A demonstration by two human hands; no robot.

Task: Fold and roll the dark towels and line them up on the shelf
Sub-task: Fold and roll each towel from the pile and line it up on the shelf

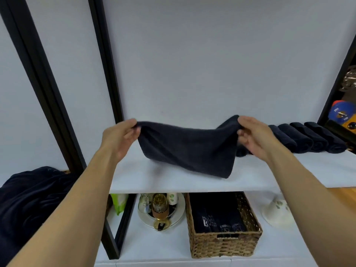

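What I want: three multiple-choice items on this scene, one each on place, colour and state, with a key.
1. The rolled towels lie:
A. on the floor
B. at the right end of the shelf
C. in a drawer
2. The held towel is:
A. white
B. red
C. dark blue
3. That towel is:
A. held up by its corners
B. rolled tight
C. lying flat

Key: B, they line up beyond the right hand; C, dark like the rolls; A, left hand and right hand pinch its top corners.
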